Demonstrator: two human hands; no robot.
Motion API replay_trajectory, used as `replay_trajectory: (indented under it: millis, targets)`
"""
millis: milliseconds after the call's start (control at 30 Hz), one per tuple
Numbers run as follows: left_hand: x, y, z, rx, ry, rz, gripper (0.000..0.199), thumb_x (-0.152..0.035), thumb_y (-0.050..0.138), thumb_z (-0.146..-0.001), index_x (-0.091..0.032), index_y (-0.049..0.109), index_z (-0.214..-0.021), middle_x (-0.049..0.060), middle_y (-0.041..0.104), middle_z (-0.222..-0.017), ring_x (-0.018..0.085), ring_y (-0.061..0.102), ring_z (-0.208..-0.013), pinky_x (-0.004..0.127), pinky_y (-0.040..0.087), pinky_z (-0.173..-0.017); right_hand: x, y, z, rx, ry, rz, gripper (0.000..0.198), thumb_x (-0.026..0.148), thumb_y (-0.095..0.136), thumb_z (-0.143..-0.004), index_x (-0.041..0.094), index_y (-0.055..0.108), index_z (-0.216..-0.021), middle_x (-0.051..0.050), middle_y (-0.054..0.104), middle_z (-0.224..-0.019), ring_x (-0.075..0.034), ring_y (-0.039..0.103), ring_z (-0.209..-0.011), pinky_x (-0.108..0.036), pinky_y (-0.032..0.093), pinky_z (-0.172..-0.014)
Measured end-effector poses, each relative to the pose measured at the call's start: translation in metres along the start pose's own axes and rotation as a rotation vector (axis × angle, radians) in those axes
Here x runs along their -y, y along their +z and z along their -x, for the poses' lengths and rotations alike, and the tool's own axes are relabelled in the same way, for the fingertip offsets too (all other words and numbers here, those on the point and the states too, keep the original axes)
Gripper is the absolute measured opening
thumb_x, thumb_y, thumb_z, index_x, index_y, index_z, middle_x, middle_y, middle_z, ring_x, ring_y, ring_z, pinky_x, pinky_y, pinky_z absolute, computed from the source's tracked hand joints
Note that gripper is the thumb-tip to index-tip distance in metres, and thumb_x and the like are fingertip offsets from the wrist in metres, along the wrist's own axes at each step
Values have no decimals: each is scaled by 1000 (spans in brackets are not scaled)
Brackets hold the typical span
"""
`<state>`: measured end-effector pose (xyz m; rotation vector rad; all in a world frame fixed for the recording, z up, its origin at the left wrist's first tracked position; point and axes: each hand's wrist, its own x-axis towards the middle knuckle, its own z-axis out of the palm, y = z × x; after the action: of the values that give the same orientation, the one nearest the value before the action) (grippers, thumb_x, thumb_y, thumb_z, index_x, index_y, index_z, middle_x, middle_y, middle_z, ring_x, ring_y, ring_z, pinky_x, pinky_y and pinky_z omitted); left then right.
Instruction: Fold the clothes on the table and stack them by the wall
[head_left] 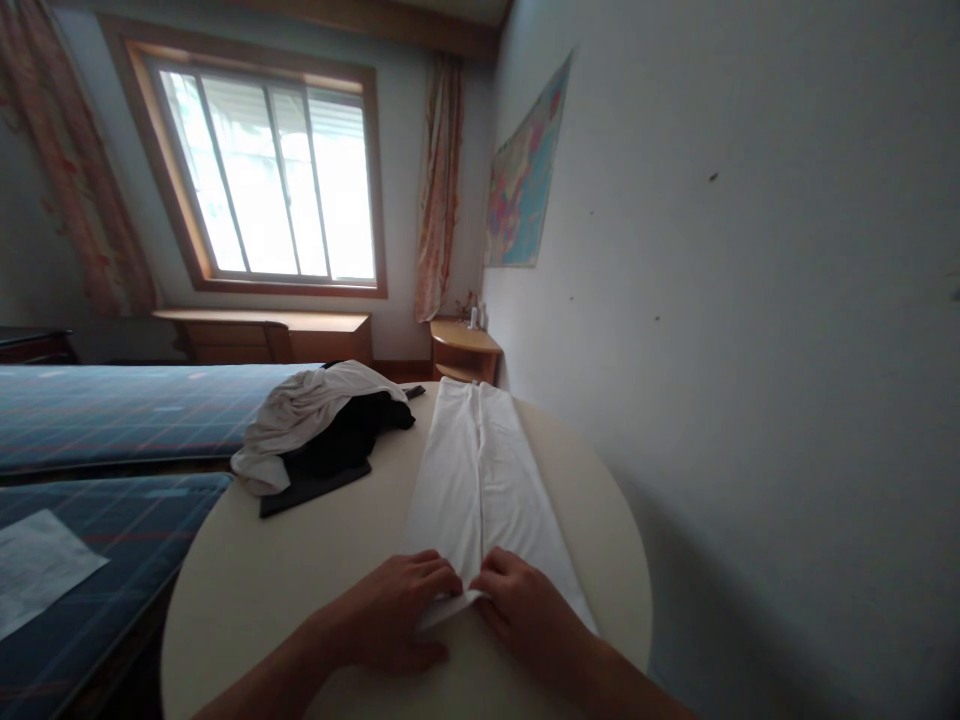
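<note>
A long white cloth garment (480,470) lies flat on a round table (247,600), folded into a narrow strip with a seam running down its middle. Its exact kind cannot be told. At the near end, the fingers of my left hand (390,605) curl over the cloth's edge, the thumb standing lower and apart. Close beside it, my right hand (525,605) pinches the same edge near the middle seam, where the cloth is slightly raised. Part of the near edge is hidden under both hands.
A heap of crumpled clothes, a light grey piece (307,410) over a black one (337,445), sits on the table's far left. Beds with blue plaid covers (150,410) stand to the left, a paper sheet (45,560) on the nearer. A wall (720,350) rises close on the right.
</note>
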<state>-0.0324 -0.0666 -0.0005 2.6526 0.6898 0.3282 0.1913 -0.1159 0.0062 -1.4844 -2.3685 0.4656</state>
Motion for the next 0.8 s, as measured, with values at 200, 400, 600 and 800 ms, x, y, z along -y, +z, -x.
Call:
replay_trajectory:
  millis: [200,400,600,800]
  targets:
    - [16,-12,8,-29,-8,62,48,-6,55,-62,-26,61,-106,0,67,-104,19,62,-97,27,45,-88,-14,-6,-3,25,75,-112,25,26,57,-88,24,70,-110,-5,67,-104,-18,65,-94,-25,45,-86]
    - [36,-13,13,-129,-91,144,28,-16,49,-87,-25,69,-105,2,72,-99,16,66,-90,23,47,-81,-22,-18,20,79,42,-86,54,17,62,-71,19,60,-124,-10,64,-117,-24,59,-109,-34,44,-98]
    - [42,-11,11,-157,-109,306,31,-32,47,-94,-21,70,-113,6,72,-114,20,65,-104,27,46,-93,-52,-48,46,225,-114,-32,76,5,54,-63,26,57,-136,-9,46,-149,-27,37,-140,-43,30,-115]
    - [38,-14,13,-83,-222,348,39,-46,48,-93,-22,72,-111,5,74,-100,20,66,-89,27,49,-82,-82,-45,62,190,-189,-117,57,9,49,-78,27,62,-131,-7,53,-144,-25,37,-141,-46,31,-116]
